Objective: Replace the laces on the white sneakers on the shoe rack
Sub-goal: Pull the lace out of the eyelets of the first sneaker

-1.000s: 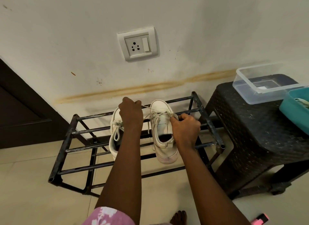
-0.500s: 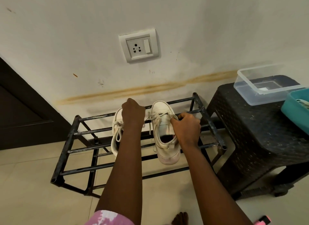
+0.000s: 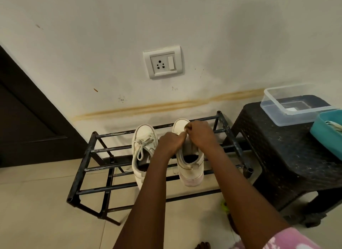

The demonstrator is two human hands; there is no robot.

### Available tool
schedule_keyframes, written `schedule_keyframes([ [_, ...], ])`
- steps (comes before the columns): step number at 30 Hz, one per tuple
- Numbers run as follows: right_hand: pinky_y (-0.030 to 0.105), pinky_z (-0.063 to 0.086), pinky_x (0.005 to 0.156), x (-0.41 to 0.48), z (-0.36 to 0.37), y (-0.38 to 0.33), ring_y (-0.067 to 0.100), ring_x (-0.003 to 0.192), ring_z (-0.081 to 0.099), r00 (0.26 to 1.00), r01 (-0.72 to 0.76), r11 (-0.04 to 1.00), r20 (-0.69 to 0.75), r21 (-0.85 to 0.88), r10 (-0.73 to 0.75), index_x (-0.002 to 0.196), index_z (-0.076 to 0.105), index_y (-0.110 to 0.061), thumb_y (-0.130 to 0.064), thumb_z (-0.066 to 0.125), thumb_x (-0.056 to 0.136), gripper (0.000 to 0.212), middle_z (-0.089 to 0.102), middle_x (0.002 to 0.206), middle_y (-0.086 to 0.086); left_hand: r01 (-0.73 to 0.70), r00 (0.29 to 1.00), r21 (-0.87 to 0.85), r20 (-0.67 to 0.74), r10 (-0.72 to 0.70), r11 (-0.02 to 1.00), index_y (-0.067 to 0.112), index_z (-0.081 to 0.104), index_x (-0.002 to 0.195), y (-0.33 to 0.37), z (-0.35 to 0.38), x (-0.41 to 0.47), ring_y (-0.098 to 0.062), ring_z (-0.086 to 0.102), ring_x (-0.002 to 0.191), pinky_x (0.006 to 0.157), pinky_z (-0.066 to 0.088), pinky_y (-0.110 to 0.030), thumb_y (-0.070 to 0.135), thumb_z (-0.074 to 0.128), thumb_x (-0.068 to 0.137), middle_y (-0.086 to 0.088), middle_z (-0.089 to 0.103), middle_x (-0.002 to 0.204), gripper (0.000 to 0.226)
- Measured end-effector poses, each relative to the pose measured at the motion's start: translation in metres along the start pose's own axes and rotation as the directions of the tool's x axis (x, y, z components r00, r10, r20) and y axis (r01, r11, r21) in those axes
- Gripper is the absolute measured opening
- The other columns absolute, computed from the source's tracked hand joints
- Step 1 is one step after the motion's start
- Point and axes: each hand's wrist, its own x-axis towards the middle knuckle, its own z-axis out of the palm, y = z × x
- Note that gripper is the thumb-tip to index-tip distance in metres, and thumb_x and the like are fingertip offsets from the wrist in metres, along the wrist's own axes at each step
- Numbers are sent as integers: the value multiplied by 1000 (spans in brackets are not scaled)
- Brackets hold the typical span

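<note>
White sneakers [image 3: 143, 137] are sitting on the shoe rack's [image 3: 88, 150] top tier. Left hand [image 3: 171, 142] and right hand [image 3: 200, 135] are working the sneaker [image 3: 188, 167] nearer the rack's right end, curled fingers apparently pinching its largely hidden lace. Advisable: drawing it out eyelet by eyelet, steadying the shoe.

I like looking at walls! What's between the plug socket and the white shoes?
The head view shows a long brownish stain running sideways across the wall, between the socket above and the white sneakers on the rack below.
</note>
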Motion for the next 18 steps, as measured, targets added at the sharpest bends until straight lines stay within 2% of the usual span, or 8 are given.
schedule_keyframes([
  [2,35,52,87,14,-4,-1,28,101,62,997,-22,1000,69,-22,24,112,68,-11,-12,53,90,27,65,114,13,-5,1000,-51,7,6,999,7,62,88,1,9,-3,-25,54,83,64,38,-27,39,43,94,-11,61,87,38],
  [4,37,53,86,23,-5,-4,28,98,63,991,0,997,136,-79,11,112,67,-9,-11,58,85,28,65,111,14,-31,998,7,-46,31,999,4,62,94,1,17,-6,-29,56,90,70,37,-28,31,45,95,-16,62,95,31],
  [7,39,54,85,30,0,-8,28,96,63,983,87,984,176,-156,-59,110,66,-7,-10,61,83,28,65,109,12,5,990,61,-140,4,998,-4,59,108,-4,29,-2,-32,57,103,70,34,-25,12,43,95,-20,62,109,27],
  [10,39,53,83,34,-2,-9,29,96,62,978,130,974,189,-187,-94,109,65,-7,-11,62,84,25,64,107,12,9,977,10,-214,-7,1000,-6,61,105,-5,39,1,-32,60,96,69,40,-28,8,42,93,-22,64,105,26],
  [12,40,54,81,37,-4,-5,28,90,63,968,167,972,214,-163,-130,101,69,-6,-16,66,82,22,66,102,12,17,969,-15,-245,-21,1000,-4,63,105,-5,43,2,-31,61,94,74,47,-33,10,43,94,-21,65,102,26],
  [15,29,48,69,38,-4,1,21,76,58,962,180,981,223,-68,-161,85,71,-3,-18,69,79,15,69,93,14,38,961,-25,-275,-43,999,-3,61,108,-6,44,2,-31,62,94,80,52,-37,9,44,93,-21,64,103,25],
  [18,25,39,61,35,-4,3,26,72,57,965,159,987,208,6,-156,86,71,6,-15,68,80,22,70,90,21,34,954,-18,-298,-38,999,-3,60,110,-6,46,-1,-31,62,95,83,53,-39,9,45,94,-21,63,105,25],
])
